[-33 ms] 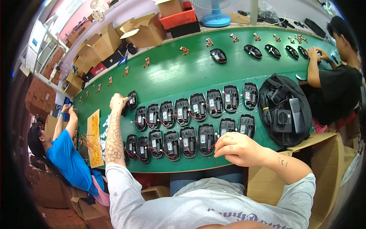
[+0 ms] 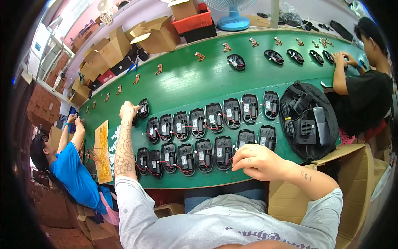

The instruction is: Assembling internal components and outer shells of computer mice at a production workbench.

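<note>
My left hand (image 2: 129, 110) is reached out over the left part of the green table, its fingers curled closed at the left edge of a black oval housing (image 2: 144, 108). Another dark piece shows partly beside that wrist. My right hand (image 2: 258, 162) hovers over the near row with bent fingers pressed together. Its fingertips are beside a black housing (image 2: 224, 152) with a red wire; anything pinched in them is hidden. Two rows of similar open housings, each with a white label and many with red wires, lie between my arms, such as this one (image 2: 214, 117) in the far row.
A round black bag (image 2: 292, 149) holding a cable and devices lies right of the rows. Cardboard with yellow pieces (image 2: 102, 162) lies at left. Small copper-coloured parts (image 2: 200, 57) and more housings (image 2: 236, 62) line the far side. Co-workers sit left (image 2: 78, 166) and right (image 2: 369, 91).
</note>
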`<action>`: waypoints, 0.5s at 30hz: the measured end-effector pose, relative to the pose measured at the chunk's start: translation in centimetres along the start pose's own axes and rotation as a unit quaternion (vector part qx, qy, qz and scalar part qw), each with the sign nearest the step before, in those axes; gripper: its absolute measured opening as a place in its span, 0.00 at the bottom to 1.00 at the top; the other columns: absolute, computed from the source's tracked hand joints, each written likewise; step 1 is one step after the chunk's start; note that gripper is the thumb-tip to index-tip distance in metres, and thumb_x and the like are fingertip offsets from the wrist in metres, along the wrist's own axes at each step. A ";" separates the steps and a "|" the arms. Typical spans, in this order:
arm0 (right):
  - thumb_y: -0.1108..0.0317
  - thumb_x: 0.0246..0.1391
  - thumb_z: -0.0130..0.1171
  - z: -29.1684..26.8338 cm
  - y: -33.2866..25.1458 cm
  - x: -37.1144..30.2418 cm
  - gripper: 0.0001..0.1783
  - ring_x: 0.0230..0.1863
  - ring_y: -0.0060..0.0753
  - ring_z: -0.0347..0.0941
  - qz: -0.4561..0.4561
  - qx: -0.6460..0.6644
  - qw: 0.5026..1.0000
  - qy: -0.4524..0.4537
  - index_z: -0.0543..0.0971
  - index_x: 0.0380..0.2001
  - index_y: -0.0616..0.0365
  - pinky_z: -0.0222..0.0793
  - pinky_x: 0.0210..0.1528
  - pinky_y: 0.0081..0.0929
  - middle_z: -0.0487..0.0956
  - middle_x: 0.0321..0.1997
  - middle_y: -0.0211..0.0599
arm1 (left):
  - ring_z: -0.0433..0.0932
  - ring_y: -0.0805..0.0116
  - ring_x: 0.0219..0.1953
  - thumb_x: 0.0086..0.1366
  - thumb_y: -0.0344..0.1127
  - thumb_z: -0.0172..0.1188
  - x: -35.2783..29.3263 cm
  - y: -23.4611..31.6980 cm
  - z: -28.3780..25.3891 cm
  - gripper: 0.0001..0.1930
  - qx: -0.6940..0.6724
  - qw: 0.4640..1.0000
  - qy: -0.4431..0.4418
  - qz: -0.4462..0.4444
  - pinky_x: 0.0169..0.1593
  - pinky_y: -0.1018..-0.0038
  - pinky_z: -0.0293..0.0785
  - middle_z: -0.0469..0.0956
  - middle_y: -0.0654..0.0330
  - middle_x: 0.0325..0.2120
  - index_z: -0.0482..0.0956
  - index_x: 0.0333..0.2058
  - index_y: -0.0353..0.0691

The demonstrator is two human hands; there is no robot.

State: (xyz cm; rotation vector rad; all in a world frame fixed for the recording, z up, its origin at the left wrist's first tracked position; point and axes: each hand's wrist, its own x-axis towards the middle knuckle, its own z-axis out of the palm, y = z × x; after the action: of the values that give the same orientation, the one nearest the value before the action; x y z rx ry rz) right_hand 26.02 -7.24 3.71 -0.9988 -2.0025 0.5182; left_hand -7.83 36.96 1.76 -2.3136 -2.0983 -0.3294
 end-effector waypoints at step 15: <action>0.82 0.41 0.58 0.0 0.1 0.5 0.14 0.44 0.41 0.76 0.017 -0.011 0.999 -0.025 0.81 0.33 0.57 0.73 0.48 0.37 0.79 0.38 0.33 | 0.85 0.54 0.37 0.49 0.43 0.67 4.8 7.9 3.2 0.18 -0.048 0.998 -0.035 0.012 0.44 0.62 0.78 0.84 0.48 0.31 0.85 0.34 0.35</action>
State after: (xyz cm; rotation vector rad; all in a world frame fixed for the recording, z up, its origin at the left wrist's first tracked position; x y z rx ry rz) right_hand 25.88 -6.73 3.86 -1.0450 -2.0418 0.5454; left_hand 0.82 41.27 0.52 -2.4352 -2.1302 -0.3633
